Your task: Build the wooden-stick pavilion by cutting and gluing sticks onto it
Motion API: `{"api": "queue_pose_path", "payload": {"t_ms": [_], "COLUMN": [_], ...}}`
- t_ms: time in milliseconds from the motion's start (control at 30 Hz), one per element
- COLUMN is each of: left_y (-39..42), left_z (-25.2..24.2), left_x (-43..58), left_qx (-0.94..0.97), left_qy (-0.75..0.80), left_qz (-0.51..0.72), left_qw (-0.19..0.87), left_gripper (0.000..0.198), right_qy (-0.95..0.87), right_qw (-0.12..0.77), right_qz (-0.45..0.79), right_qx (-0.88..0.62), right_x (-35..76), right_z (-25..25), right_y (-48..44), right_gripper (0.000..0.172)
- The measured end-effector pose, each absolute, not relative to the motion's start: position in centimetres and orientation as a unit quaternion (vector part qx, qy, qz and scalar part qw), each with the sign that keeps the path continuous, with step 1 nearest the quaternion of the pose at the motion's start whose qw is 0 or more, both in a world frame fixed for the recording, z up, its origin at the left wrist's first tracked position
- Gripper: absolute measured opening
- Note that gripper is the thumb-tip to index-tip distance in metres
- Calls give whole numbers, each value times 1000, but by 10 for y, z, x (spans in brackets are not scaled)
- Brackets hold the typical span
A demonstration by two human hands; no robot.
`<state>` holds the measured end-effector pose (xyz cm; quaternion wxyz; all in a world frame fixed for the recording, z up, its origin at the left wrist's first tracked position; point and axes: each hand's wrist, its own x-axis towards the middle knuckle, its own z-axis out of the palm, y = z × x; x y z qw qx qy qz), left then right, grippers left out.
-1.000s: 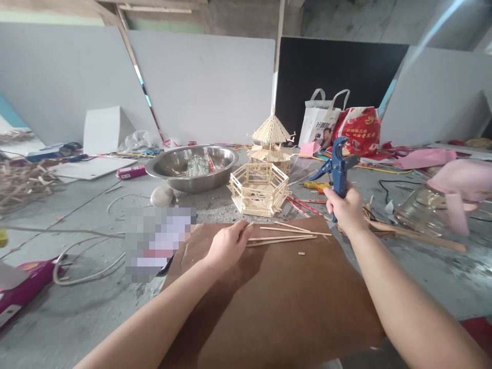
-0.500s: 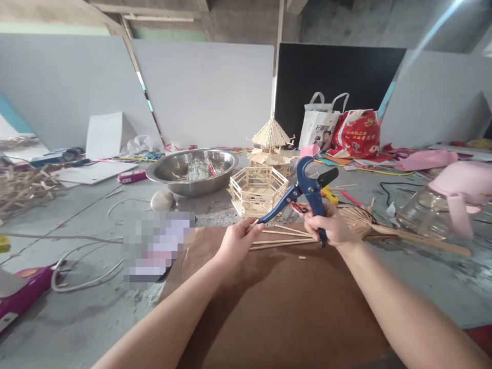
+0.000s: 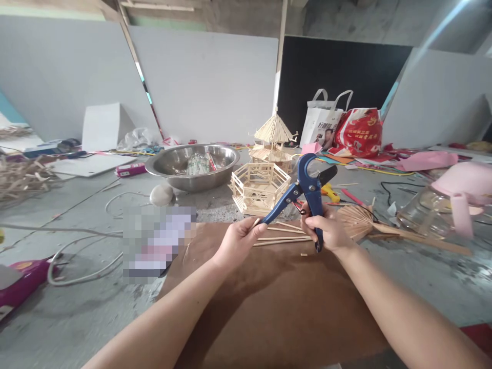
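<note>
A blue ratchet pipe cutter is held up with its jaw apart from its black blade and its handles spread. My right hand is closed round one handle. My left hand pinches the tip of the other handle, and the pale end of a thin wooden stick shows at its thumb. Below, several thin sticks lie on a brown board, with a short cut piece near them. Just beyond stands a hexagonal stick frame, and behind it a stick pagoda.
A steel basin stands at the back left, near a pixelated phone-like object and a round stone. To the right are a straw-coloured fan, a glass jug with a pink lid and a yellow tool. Bags stand behind.
The view has shifted slightly. The cutter's handles have tilted a little, while both hands keep their grip and the jaw stays apart from the blade.
</note>
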<state>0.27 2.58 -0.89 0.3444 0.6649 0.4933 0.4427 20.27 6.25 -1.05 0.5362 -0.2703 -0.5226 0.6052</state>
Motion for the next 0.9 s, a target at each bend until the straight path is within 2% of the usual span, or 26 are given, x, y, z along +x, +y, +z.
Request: {"api": "queue_pose_path", "payload": {"t_ms": [200, 367, 500, 567, 633, 767, 900], "left_y": [22, 23, 23, 23, 24, 27, 30], "left_z": [-16, -20, -21, -22, -23, -29, -33], "left_x": [10, 13, 10, 7, 4, 2, 2], "left_qx": [670, 691, 690, 690, 690, 676, 676], "left_qy": [462, 450, 477, 478, 470, 460, 445], "left_qz": [420, 391, 420, 450, 474, 514, 532], "left_qw": [401, 410, 346, 304, 280, 260, 249], "left_gripper": [34, 37, 34, 29, 27, 27, 26], "right_qy": [-467, -515, -604, -657, -708, -800, -844], "right_qw": [440, 451, 518, 535, 513, 414, 352], "right_qz": [753, 710, 560, 427, 272, 53, -37], "right_qx": [-147, -164, -233, -315, -402, -432, -403], "right_x": [189, 185, 189, 195, 200, 201, 196], "right_z": [-14, -15, -9, -6, -5, -12, -19], "right_y": [56, 48, 48, 52, 57, 63, 63], "right_gripper": [33, 34, 20, 13, 12, 33, 44]}}
